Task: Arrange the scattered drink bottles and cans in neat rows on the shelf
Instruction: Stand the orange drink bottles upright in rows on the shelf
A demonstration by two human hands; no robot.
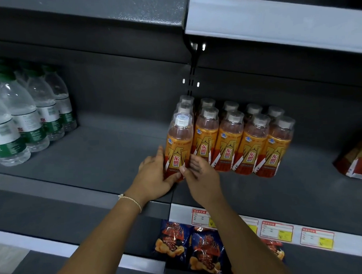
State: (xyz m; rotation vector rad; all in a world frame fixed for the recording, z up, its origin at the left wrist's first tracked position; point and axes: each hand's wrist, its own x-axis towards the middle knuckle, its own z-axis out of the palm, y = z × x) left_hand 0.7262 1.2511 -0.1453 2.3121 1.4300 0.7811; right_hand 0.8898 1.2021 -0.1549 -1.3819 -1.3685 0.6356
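Several orange drink bottles with clear caps stand upright in rows on the dark grey shelf, right of centre. The front-left orange bottle stands at the left end of the front row. My left hand wraps its lower left side, thumb across the base. My right hand pinches its lower right side, next to the neighbouring bottle. Clear water bottles with green caps and labels stand in rows at the far left of the same shelf.
A red and yellow snack bag lies at the shelf's right end. Bare shelf lies between the water and the orange bottles. Price tags line the shelf's front edge. Dark chip bags sit on the lower shelf. Another shelf overhangs above.
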